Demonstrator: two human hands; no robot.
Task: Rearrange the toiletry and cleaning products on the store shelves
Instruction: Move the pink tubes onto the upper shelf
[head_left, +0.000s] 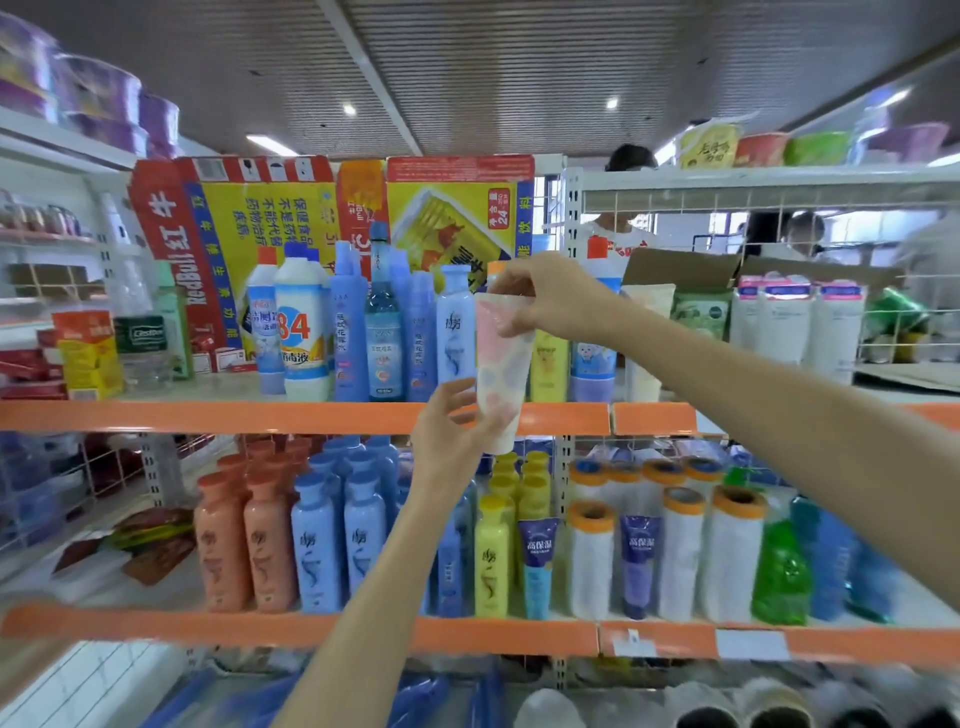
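Note:
A pale tube with pink and blue blotches (501, 374) hangs cap down in front of the orange edge of the upper shelf (260, 415). My right hand (540, 299) pinches its flat top end from above. My left hand (457, 421) comes up from below and its fingers curl round the tube's lower part near the white cap. Behind the tube stand blue bottles (421, 332), a light-blue bottle (454, 327) and a yellow tube (549, 371).
The lower shelf (467, 631) holds orange, blue and yellow bottles (491, 556), two dark-blue tubes and white rolls with orange caps (589, 561). A yellow-red cardboard box (291, 213) stands behind the upper row. White packs (800, 322) and a person are at the right.

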